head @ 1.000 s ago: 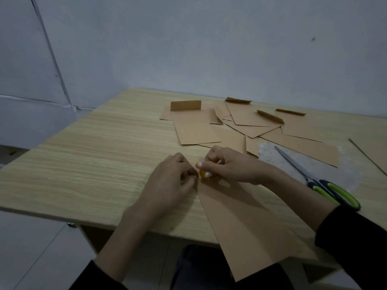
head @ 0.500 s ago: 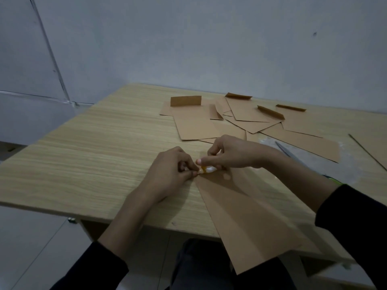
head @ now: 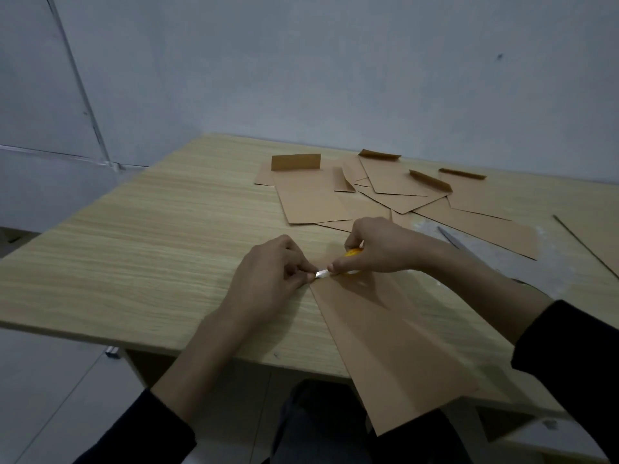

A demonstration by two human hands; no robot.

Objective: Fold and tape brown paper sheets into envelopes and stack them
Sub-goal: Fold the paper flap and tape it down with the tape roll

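A long folded brown paper sheet (head: 385,336) lies on the wooden table (head: 150,256) and hangs over its near edge. My right hand (head: 382,246) grips a small yellow tape roll (head: 353,253) just above the sheet's far corner. My left hand (head: 268,276) pinches the white end of the tape strip (head: 322,273), stretched between the two hands at that corner. Several finished brown envelopes (head: 315,199) with raised flaps lie scattered at the back of the table.
Scissors (head: 450,237) lie to the right behind my right forearm, mostly hidden, on a clear plastic sheet (head: 569,262). A thin dark strip (head: 582,246) lies at the far right. A grey wall stands behind the table.
The hands have drawn slightly apart, and a short white length of tape now shows between them. The camera has tilted, and the scissors' green handles are now hidden.
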